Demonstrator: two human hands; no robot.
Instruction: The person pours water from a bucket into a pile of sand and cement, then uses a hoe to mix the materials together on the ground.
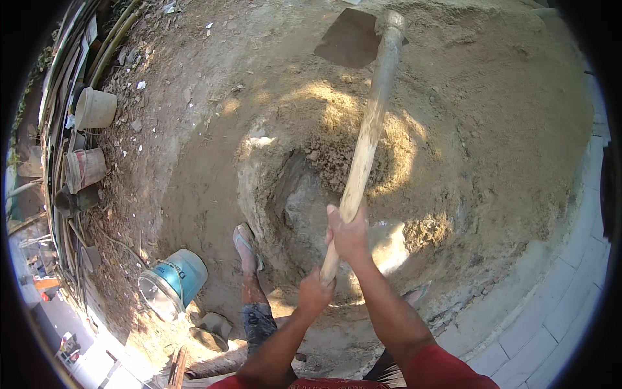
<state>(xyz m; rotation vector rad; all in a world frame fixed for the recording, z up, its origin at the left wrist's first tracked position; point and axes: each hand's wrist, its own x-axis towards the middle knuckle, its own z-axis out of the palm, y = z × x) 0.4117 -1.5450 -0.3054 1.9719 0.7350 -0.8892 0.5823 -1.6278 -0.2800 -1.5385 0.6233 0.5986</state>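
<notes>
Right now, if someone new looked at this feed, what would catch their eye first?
First the long wooden hoe, running up the middle with its flat blade over the far side of the sand heap; the right hand grips the handle above the left hand. Next the hollow dug in the heap's centre, with wet grey mix inside. At lower left, a blue bucket lies tipped on its side.

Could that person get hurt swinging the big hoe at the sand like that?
Maybe. The left foot wears only an open sandal and stands right at the edge of the sand heap, so a pull of the hoe toward the body might catch the toes. Both the left hand and right hand grip the dusty handle bare, so it could slip. The blue bucket lying on its side nearby could trip a backward step.
</notes>
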